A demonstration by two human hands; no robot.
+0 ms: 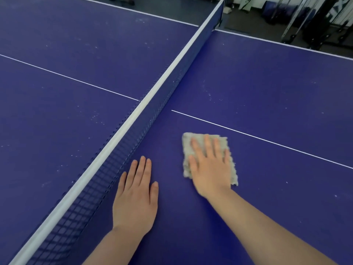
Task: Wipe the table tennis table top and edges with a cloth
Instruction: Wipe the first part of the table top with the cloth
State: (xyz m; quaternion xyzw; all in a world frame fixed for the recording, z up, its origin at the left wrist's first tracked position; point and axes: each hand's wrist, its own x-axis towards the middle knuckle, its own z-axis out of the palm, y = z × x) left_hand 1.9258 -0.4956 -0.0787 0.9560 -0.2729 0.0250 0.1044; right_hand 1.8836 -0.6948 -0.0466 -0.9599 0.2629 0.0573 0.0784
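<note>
The blue table tennis table [267,96] fills the view, marked with white lines and pale dust specks. A folded beige cloth [187,144] lies flat on the right half, just below the white centre line. My right hand [209,165] presses on it with straight, spread fingers. My left hand [135,196] rests flat on the bare table surface to the left of the cloth, close beside the net.
The net [133,121] with its white top band runs diagonally from the lower left to the upper right. Beyond the far table edge stand dark metal gym frames [313,22] on a dark floor.
</note>
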